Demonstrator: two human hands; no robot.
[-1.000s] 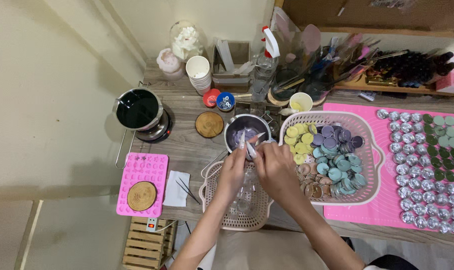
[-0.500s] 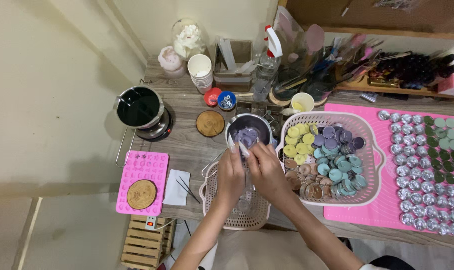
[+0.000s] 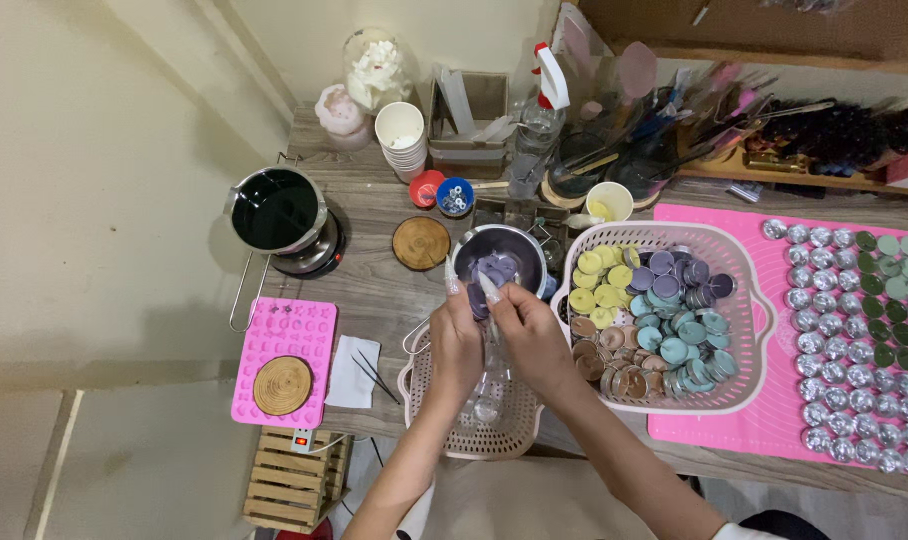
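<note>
Both grips sit together over the middle of the tabletop point(image 3: 374, 300): my left hand point(image 3: 458, 340) and right hand point(image 3: 534, 335) are pinched on one small candle cup point(image 3: 487, 290), held at the near rim of the metal pot point(image 3: 499, 262), which holds purple wax pieces. I judge the step in hand to be emptying purple wax out of its cup into that pot. Next, by my reading, the wax needs pressing free over the pot, and the empty cup belongs in the small basket point(image 3: 474, 425) under my wrists, where clear cups lie. To the right, the large basket point(image 3: 744, 330) holds more coloured candles. Compared with a second ago, my hands have drawn nearer the pot, and the view has shifted slightly.
</note>
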